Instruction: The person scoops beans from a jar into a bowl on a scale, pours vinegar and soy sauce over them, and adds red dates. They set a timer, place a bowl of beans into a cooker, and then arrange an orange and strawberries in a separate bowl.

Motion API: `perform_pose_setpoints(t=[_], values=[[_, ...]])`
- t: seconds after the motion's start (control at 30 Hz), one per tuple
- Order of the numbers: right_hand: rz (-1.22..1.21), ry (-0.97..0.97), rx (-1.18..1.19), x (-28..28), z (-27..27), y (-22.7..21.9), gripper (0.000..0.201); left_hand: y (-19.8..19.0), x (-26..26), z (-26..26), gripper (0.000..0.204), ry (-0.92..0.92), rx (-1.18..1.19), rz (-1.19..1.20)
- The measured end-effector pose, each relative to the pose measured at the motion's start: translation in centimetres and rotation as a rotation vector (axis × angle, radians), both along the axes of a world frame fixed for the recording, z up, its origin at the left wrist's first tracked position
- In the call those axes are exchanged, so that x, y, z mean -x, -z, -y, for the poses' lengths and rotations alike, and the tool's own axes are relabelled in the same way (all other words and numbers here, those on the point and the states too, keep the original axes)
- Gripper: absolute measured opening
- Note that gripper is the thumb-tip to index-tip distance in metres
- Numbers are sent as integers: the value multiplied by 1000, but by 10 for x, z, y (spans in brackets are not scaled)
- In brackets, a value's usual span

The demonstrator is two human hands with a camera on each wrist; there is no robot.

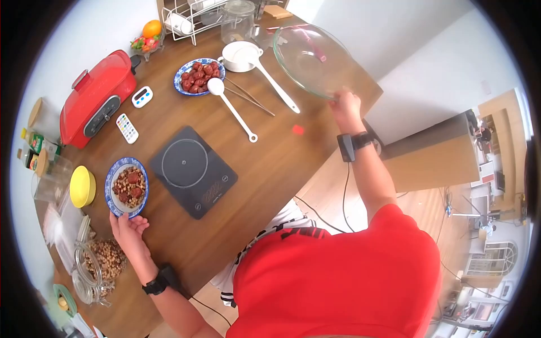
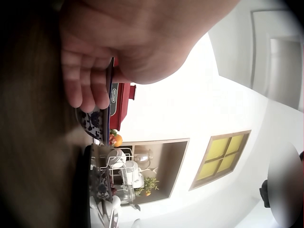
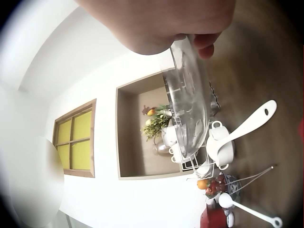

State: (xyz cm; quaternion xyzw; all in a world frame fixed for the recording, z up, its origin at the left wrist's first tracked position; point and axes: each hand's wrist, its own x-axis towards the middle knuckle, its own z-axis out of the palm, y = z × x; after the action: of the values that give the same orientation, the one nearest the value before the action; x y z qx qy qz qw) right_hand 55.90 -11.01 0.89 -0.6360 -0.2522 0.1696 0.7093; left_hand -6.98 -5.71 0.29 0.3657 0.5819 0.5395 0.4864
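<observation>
My left hand (image 1: pixel 129 230) grips the near rim of a blue-and-white bowl (image 1: pixel 145 204) of mixed grains and beans with several red dates on top. In the left wrist view its fingers lie along the outside of the patterned bowl (image 2: pixel 92 124), with the thumb over the rim. At the table's far right, my right hand (image 1: pixel 345 107) pinches the edge of a large clear glass bowl (image 1: pixel 307 62). The right wrist view shows this glass bowl (image 3: pixel 190 104) tilted on its side in the picture, the fingertips behind its rim.
A black induction cooker (image 1: pixel 194 169) lies mid-table. Behind it are a plate of red dates (image 1: pixel 197 78), tongs (image 1: pixel 248 97), a slotted white spoon (image 1: pixel 234 112) and a white pot (image 1: pixel 235 59) with a ladle. Left stand a red electric cooker (image 1: pixel 98 96), yellow bowl (image 1: pixel 83 186) and grain jar (image 1: pixel 104 262).
</observation>
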Motion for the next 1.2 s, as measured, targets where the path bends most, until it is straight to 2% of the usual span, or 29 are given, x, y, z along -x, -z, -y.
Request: perform_pose_setpoints(t=[0.07,0.13,0.2,0.4,0.6,0.9,1.2], values=[[12,-15,-12,16,-6,-3,13,-3,0,1,48,10,3,-3],[-275,108,-65,37,-12,-23,8,-5,0,0,48,11,6,-1],[-255,61,-41,37,-15,-18,9,-6,-2,0,48,19,-5,25],[-322,116,-33,37,-26,-3,5,-1,-2,-2,47,-11,-3,26],[-333,114,15,1,-36,29,7,-7,-4,-1,47,-8,-26,37],[-308,13,80,3,-32,28,15,-4,0,-4,47,-14,-37,44],[-280,1,127,1,-31,26,16,-7,2,-3,47,28,-19,47]])
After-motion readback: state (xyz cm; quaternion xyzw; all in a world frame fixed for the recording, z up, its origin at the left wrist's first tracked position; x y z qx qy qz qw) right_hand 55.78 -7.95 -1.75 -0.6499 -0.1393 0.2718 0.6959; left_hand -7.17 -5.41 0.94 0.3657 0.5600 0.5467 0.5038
